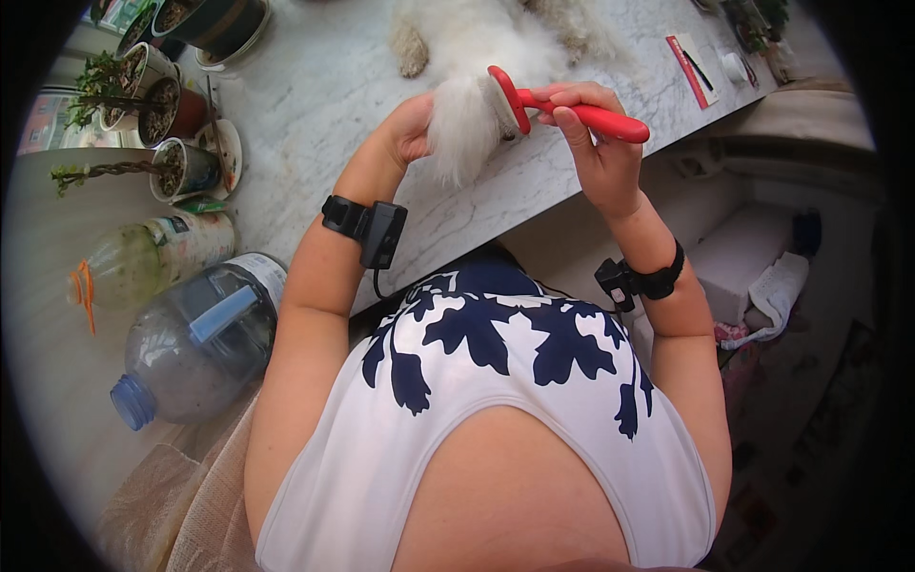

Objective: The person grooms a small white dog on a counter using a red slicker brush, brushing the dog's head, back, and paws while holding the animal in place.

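A white, long-haired animal (493, 43), probably a dog, lies on a grey-veined marble tabletop (322, 107) at the top middle. A long tuft of its white fur (461, 132) hangs towards me. My left hand (411, 129) holds the tuft from the left side; its fingertips are hidden behind the fur. My right hand (593, 136) grips the handle of a red slicker brush (511, 100), with thumb and fingers around it. The bristle side of the brush faces left and rests against the right side of the tuft.
Several potted plants (171, 107) line the tabletop's left side. Below them stand a large clear plastic bottle (193, 357) and a greenish bottle (129, 264). At the right back lie a red-and-white packet (690, 71) and a small white round item (733, 68). The table's front edge runs diagonally before me.
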Demonstrator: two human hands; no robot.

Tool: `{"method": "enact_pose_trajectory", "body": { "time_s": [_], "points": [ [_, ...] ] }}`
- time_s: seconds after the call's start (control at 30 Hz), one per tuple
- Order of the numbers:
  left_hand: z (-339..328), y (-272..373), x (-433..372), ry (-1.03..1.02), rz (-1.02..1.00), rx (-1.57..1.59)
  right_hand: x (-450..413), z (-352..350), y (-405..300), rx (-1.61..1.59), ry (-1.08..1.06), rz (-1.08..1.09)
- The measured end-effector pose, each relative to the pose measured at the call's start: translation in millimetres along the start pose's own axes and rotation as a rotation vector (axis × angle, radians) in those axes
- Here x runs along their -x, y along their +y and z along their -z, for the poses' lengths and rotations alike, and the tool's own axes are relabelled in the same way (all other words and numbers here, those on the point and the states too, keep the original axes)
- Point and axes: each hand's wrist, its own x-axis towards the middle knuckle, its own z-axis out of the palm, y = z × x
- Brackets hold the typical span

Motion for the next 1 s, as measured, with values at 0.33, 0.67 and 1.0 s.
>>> {"method": "enact_pose_trajectory", "body": {
  "time_s": [0.33, 0.67, 1.0],
  "points": [
    [6.1, 18.1, 18.5, 0.397, -0.050, -0.565, -8.6, -12.0, 37.9, 0.413, -0.037, 0.064],
    [18.9, 29.1, 17.7, 0.402, -0.190, -0.578, -32.6, 1.1, -5.5, 0.120, 0.031, 0.074],
    [2.2, 11.7, 10.8, 0.498, -0.445, -0.265, -102.3, 8.0, 21.5, 0.436, -0.286, -0.047]
  ]
}}
